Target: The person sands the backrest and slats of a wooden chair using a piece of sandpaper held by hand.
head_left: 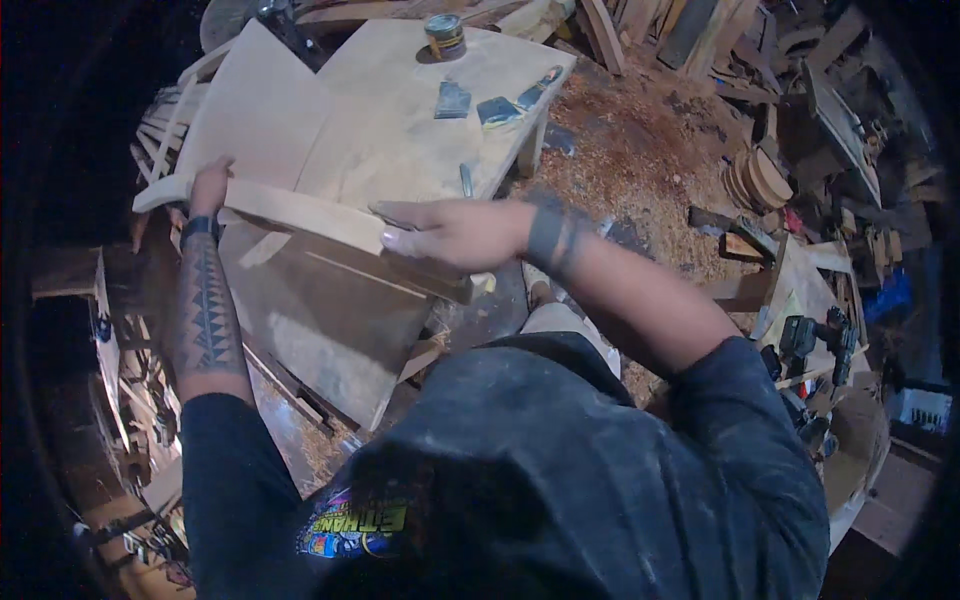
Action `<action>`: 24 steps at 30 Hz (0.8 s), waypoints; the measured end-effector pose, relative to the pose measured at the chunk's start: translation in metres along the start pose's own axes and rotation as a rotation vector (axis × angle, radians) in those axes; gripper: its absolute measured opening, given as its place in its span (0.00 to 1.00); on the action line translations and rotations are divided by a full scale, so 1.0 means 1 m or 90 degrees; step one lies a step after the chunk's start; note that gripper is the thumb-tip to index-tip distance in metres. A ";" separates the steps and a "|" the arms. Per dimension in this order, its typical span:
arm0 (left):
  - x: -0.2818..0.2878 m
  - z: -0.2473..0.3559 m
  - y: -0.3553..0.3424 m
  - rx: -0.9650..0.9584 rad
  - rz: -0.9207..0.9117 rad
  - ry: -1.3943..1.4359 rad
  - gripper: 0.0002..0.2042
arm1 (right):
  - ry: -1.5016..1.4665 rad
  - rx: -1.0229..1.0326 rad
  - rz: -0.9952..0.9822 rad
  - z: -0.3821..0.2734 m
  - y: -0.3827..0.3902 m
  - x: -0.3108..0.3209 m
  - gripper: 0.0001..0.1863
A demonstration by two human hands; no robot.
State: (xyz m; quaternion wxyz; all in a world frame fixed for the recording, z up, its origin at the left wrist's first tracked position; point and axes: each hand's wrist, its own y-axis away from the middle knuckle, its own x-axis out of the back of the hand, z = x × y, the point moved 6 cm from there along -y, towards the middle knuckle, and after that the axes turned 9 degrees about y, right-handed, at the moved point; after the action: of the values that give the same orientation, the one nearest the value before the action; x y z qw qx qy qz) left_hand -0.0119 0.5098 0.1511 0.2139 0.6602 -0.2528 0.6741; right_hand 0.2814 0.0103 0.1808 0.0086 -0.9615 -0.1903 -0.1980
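One round tin can (445, 36) stands upright at the far edge of the plywood bench (400, 130); its top looks shut, so its contents cannot be seen. On the bench near it lie three small flat items: a grey pad (453, 100), a darker blue-grey pad (498, 111) beside it, and a thin tool (541, 87) by the right edge; a slim metal piece (466, 180) lies nearer the person. A long pale curved wooden piece (300, 212) is held across the near side of the bench, over a flat brown panel (335, 320) that slopes down toward the person. The left hand (210, 187) is closed around the far left end of this wooden piece. The right hand (455, 233) lies flat on the piece's right part, fingers stretched out to the left and pressing something thin against the wood; what it is cannot be told. To the right, the floor is covered in sawdust (630, 150), with a stack of round wooden discs (760, 182) and one dark power drill (810, 340) well apart from the hands.
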 end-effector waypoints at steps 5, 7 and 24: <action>-0.009 -0.029 -0.003 0.026 0.004 0.044 0.20 | 0.372 0.149 0.217 -0.024 0.073 -0.032 0.37; -0.015 -0.037 -0.006 -0.017 0.036 0.007 0.21 | 0.474 0.132 0.213 -0.032 0.094 -0.048 0.38; 0.015 0.380 0.283 0.398 0.301 1.345 0.39 | 0.257 0.327 -0.273 -0.006 -0.209 -0.005 0.44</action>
State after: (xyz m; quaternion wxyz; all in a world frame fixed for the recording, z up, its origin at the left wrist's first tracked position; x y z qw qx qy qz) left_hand 0.1086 0.0508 0.1500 0.0129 -0.2811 0.1165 0.9525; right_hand 0.1983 0.2015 0.1719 0.2445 -0.8084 -0.4244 -0.3264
